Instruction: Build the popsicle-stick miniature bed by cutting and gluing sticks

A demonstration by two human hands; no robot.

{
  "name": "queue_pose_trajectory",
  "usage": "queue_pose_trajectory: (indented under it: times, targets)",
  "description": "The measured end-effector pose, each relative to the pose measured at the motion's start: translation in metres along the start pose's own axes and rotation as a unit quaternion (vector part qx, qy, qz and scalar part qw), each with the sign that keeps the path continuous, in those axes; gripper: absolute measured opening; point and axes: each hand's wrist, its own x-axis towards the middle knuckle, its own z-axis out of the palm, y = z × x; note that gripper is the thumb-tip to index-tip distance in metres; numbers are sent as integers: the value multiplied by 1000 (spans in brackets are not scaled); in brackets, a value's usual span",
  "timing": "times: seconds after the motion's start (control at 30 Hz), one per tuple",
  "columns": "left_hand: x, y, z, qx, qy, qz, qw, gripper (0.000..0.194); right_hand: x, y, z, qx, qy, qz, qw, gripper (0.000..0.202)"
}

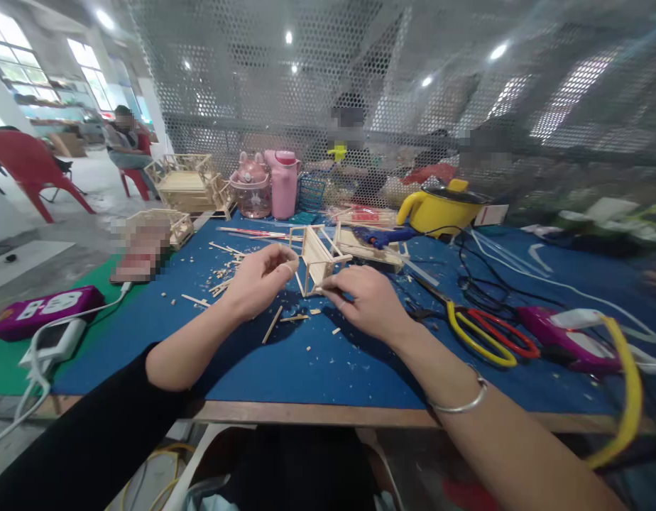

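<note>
Basically, the frame (318,257) sat mid-mat between both hands, its slatted panel tilted. Long axis of the panel slanted from far left to near right, near end toward the right fingertips; couldn't tell which end was its front. Right hand (371,298) had thumb and index pinched nearly together on the frame's near corner. Left hand (261,278) was loosely curled, thumb and index close together at the frame's left side; contact or grip there, couldn't tell.

Second frame (360,248) lay just beyond to the right, glue gun (389,235) across it. Sticks (272,325) and offcuts were scattered left and near on the blue mat (307,380). Yellow-and-red-handled tool (456,326) lay right of the right hand. Yellow pot (439,211) stood far right, pink jug (284,186) far left of it.
</note>
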Motion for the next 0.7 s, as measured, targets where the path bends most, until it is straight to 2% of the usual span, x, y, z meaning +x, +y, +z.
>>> queue_pose_trajectory:
  times: [0.1, 0.2, 0.37, 0.7]
  targets:
    - [0, -9, 6, 63, -43, -6, 997, 55, -1, 2, 14, -32, -42, -3, 999, 20]
    - [0, -16, 15, 110, -79, -3, 991, 73, -1, 3, 22, -69, -48, 6, 996, 22]
    - [3, -24, 26, 94, -78, 4, 993, 80, 1, 4, 27, -123, -51, 2, 991, 22]
    - [8, -30, 29, 82, -88, 10, 993, 77, 3, 1, 31, -176, -58, -42, 982, 24]
